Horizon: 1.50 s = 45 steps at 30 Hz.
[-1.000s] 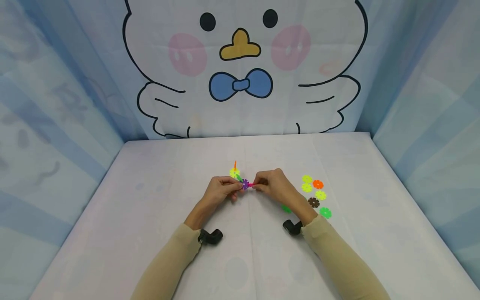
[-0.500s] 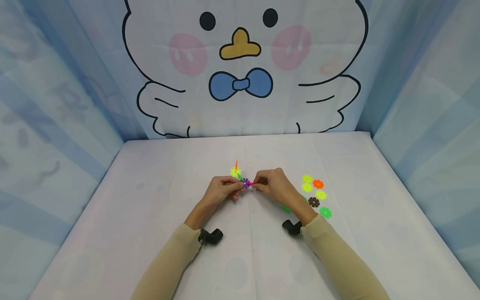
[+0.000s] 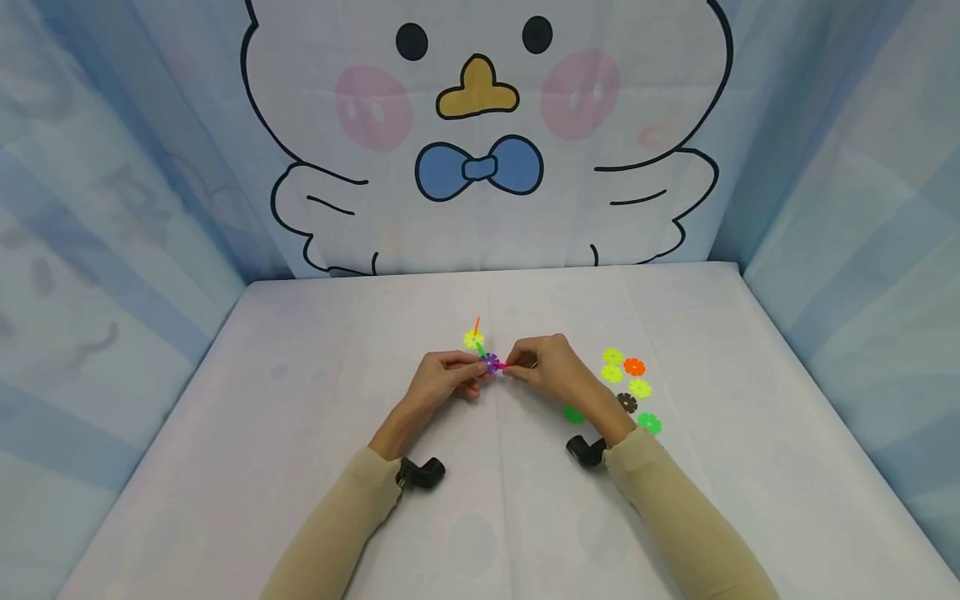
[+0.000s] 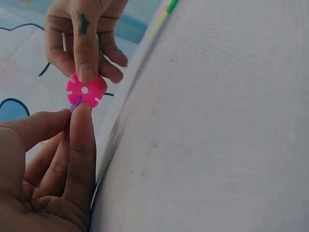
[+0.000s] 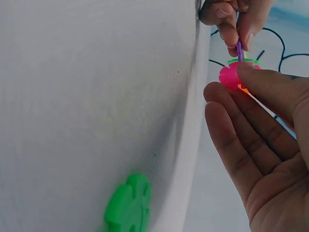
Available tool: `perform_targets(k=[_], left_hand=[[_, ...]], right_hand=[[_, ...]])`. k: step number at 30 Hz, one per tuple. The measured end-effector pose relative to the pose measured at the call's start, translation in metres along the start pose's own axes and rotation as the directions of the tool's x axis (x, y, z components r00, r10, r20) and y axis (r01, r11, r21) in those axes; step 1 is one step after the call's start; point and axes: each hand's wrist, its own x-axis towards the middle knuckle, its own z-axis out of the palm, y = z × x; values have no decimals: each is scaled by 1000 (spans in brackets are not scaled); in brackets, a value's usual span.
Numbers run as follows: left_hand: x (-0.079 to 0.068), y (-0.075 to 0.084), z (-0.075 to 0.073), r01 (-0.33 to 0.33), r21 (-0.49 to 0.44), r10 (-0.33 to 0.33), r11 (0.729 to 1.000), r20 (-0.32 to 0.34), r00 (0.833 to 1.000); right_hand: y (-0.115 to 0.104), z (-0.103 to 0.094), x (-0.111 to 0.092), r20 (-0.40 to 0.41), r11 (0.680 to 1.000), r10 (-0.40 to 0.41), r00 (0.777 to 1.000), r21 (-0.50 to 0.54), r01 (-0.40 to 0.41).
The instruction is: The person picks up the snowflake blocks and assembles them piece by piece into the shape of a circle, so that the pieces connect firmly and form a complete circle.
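The left hand (image 3: pixel 450 375) had its grip on the purple disc (image 3: pixel 492 362); the right hand (image 3: pixel 551 367) pinched the pink disc (image 4: pixel 91 94) just right of it, over the table (image 3: pixel 420 550). Pressing both squarely together, without twisting, seemed wisest.

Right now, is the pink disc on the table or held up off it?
Held up: the right hand pinches the pink disc; both wrist views show it clear of the tabletop.
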Motion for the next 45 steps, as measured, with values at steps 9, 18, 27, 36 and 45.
perform_targets(k=[9,18,27,36,45], left_hand=[[0,3,-2,22,14,-22,1000,-2,1000],[1,0,0,24,9,-24,1000,8,1000],[3,0,-1,19,1,-19,1000,1,1000],[2,-3,-3,23,11,-23,1000,-2,1000],[4,-3,-2,37,17,-37,999,-9,999]], right_hand=[[14,-30,-5,210,994,99,973,17,-105],[31,-52,-28,250,992,121,961,8,-127],[45,-60,-58,292,991,134,947,-9,-137],[46,-55,-68,314,988,146,938,-8,-152],[44,-55,-68,313,987,156,937,-17,-159]])
